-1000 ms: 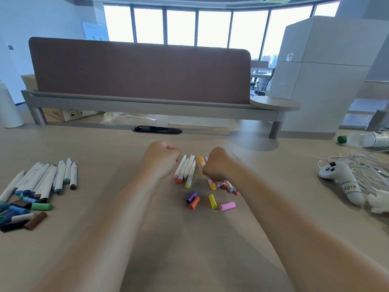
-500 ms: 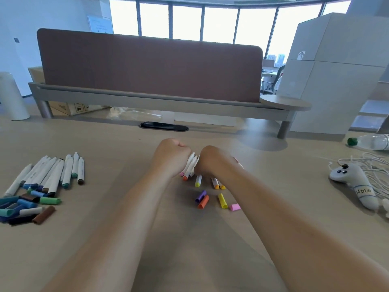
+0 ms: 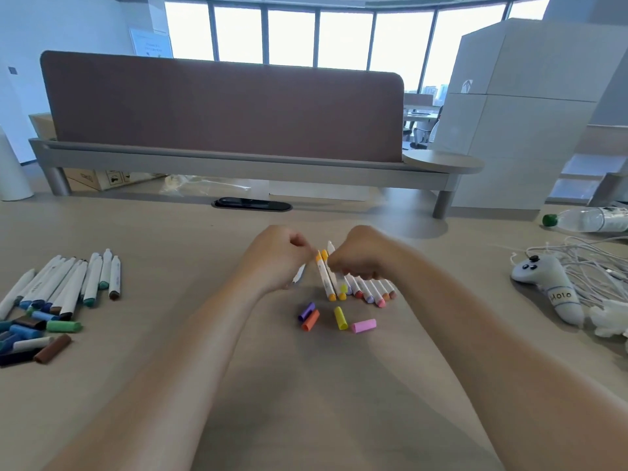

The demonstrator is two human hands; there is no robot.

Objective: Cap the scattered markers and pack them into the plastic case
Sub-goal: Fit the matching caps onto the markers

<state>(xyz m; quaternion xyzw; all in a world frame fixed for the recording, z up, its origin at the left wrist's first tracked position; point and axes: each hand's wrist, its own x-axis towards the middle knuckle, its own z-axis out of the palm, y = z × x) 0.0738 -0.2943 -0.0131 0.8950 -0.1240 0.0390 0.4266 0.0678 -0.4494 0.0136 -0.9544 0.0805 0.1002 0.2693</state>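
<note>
L hand curled, pinching a white marker w/ barrel slanting down toward the wrist; tip colour can't tell, blurred. R hand also fisted, knuckles over the far ends of the warm-colour marker row; can't tell if it's holding anything or just bunching them. Two orange-ended markers lie between the hands, just beside R fingers.

Loose caps just wrist-side of both hands, apart from the row: purple cap touching orange cap, yellow cap, pink cap.

Step, prob: capping the marker in L hand. To do it well: match cap colour to tip first, steady the barrel w/ L, push cap straight on w/ R till it seats, don't angle it. Keep the row from rolling.

Well off to L-hand side: cool-colour marker pile w/ blue/green/brown caps loose near it, most look uncapped yet. Off to R-hand side: white controller on a cable tangle, water bottle lying beyond. None block the reach.

Plastic case: not seen anywhere on the counter, so packing spot unknown. Task looks early.
</note>
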